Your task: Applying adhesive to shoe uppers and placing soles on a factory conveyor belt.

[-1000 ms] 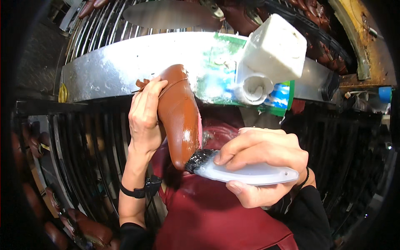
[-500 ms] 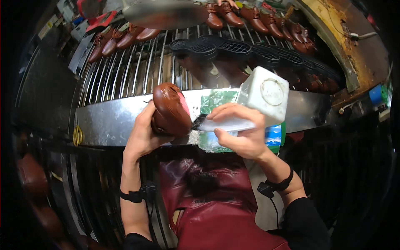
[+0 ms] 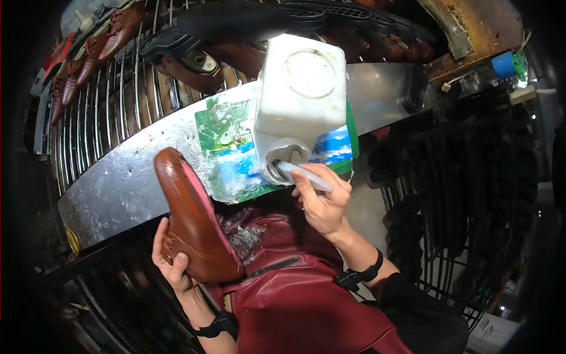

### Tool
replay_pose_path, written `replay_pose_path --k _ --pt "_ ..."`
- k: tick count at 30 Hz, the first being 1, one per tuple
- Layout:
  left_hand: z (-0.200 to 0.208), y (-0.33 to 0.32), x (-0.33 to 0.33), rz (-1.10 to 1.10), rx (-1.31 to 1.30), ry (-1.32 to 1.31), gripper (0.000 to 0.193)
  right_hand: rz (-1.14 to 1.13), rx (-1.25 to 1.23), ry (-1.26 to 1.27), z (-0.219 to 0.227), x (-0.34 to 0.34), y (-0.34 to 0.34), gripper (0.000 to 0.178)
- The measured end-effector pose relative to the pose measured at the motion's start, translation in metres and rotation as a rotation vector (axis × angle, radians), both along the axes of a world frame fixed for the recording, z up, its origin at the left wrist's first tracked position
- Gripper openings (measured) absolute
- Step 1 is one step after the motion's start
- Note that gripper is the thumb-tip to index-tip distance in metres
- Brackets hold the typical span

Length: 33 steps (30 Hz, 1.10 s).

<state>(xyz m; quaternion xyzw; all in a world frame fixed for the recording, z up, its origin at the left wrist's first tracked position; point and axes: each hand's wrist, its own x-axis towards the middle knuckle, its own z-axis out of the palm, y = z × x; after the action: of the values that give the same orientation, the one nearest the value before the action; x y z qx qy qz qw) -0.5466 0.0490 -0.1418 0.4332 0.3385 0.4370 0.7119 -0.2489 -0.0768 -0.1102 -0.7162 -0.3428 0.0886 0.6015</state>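
While left hand (image 3: 171,262) grips brown shoe (image 3: 191,221), right hand (image 3: 321,200) grips brush (image 3: 302,175), tip inside white jug (image 3: 300,103) mouth.

brush (image 3: 306,176) tip hidden inside white jug (image 3: 302,100) mouth, top shoes (image 3: 236,20) blurred

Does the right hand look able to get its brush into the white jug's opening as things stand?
Probably yes: the right hand already has the brush tip at the white jug mouth, with nothing between. The left hand holds the brown shoe aside.
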Motion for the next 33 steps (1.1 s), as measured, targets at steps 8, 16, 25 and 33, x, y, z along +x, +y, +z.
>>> replay_pose_path --k 8,16,25,33 --pt "0.007 -0.019 -0.007 -0.133 0.035 0.136 0.08 0.067 0.278 1.014 0.027 0.011 -0.001 0.024" --pt "0.026 -0.026 -0.003 -0.214 -0.071 -0.029 0.076 0.462 0.208 0.844 0.059 -0.005 0.02 0.016" --pt "0.019 -0.008 0.0 -0.173 -0.102 -0.13 0.067 0.647 0.127 0.451 0.064 -0.069 -0.031 0.012" --pt "0.034 -0.001 0.009 -0.066 -0.117 -0.083 0.053 0.823 0.081 0.414 0.088 -0.058 -0.029 0.01"
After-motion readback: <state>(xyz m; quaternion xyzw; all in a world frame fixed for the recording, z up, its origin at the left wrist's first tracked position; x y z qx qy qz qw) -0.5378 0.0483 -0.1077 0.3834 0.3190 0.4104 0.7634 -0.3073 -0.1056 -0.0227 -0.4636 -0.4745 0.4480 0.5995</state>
